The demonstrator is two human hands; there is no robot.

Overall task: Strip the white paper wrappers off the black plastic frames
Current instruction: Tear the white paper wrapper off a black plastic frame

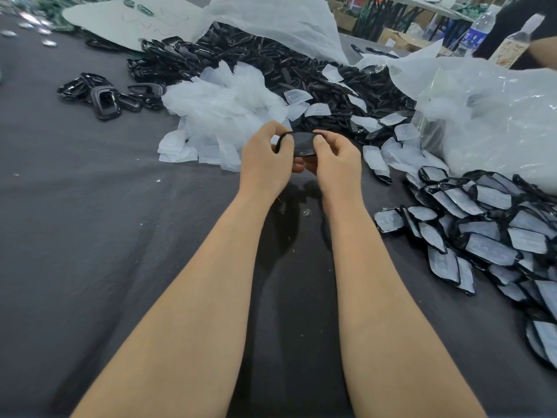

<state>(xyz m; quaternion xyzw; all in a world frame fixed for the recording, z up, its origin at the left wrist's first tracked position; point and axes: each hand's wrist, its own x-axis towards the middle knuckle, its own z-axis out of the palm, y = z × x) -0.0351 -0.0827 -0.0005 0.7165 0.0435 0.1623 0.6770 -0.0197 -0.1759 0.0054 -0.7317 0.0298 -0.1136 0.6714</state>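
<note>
I hold one black plastic frame (pixel 299 143) above the dark cloth, between both hands. My left hand (pixel 265 159) pinches its left end and my right hand (pixel 334 159) pinches its right end, thumbs on top. The frame's face looks dark, with no white wrapper showing on it. Wrapped frames (pixel 488 236) with white paper lie heaped at the right. Stripped white wrappers (pixel 223 116) are piled just beyond my hands. A big heap of bare black frames (pixel 271 64) fills the far middle.
A few loose black frames (pixel 105 98) lie at the far left on the grey cloth (pixel 90 236). Clear plastic bags (pixel 497 116) bulge at the right. A water bottle (pixel 479 28) and another person's arm (pixel 542 46) are at the far right.
</note>
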